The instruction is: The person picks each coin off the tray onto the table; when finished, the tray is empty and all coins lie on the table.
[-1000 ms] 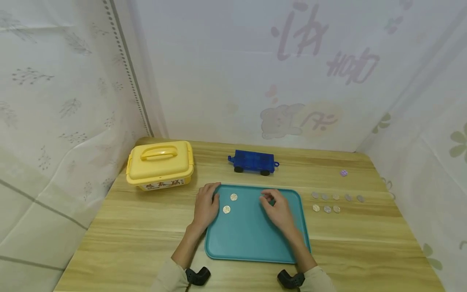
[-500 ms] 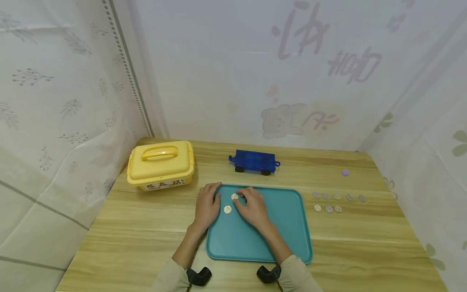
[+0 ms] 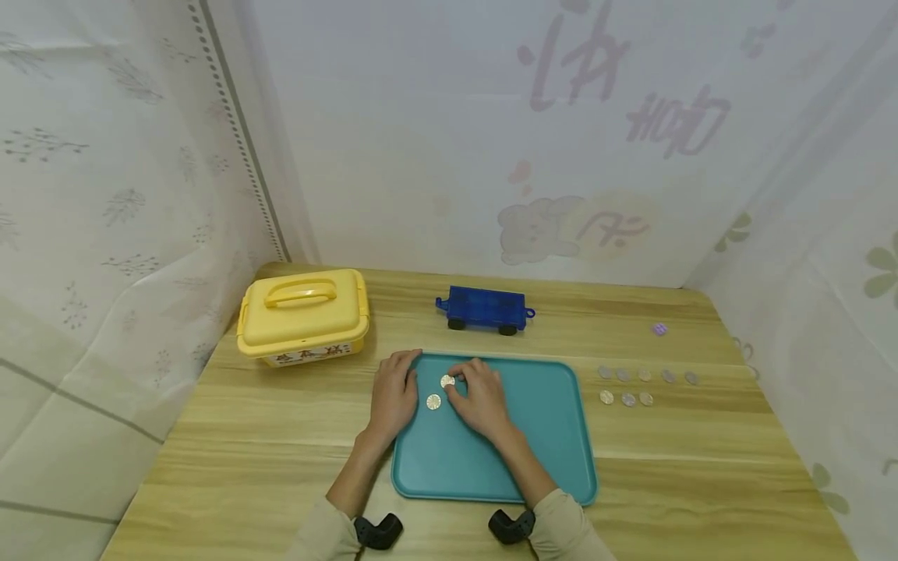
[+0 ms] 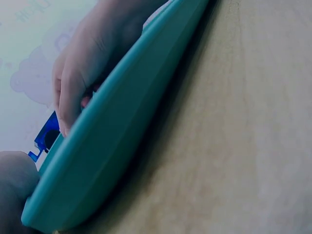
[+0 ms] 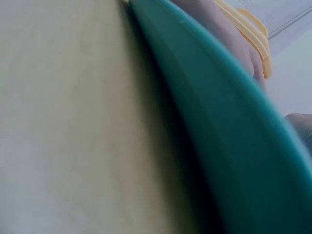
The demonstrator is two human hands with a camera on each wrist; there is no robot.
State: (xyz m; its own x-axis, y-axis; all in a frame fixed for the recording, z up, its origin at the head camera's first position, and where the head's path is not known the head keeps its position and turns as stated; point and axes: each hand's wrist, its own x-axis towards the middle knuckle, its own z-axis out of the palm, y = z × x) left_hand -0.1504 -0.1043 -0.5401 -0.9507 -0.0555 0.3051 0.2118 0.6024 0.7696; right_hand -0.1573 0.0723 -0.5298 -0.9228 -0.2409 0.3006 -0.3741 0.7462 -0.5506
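Note:
A teal tray (image 3: 547, 444) lies on the wooden table in the head view, with two silver coins in its upper left part, the upper coin (image 3: 447, 381) and the lower coin (image 3: 433, 402). My left hand (image 3: 394, 393) rests with relaxed fingers over the tray's left rim. My right hand (image 3: 479, 399) is on the tray. Its fingers are curled and bunched against the right edge of the upper coin, and what lies under the tips is hidden. The left wrist view shows the tray rim (image 4: 122, 126) from low down, with the right hand (image 4: 80, 68) behind it.
Several more coins (image 3: 627, 398) lie in two rows on the table right of the tray. A yellow lidded box (image 3: 303, 315) stands at the back left, a blue toy wagon (image 3: 482, 309) behind the tray, and a small purple piece (image 3: 659, 329) at the far right.
My right hand has moved left across the tray, from its middle to the two coins. My left hand has stayed on the tray's left rim.

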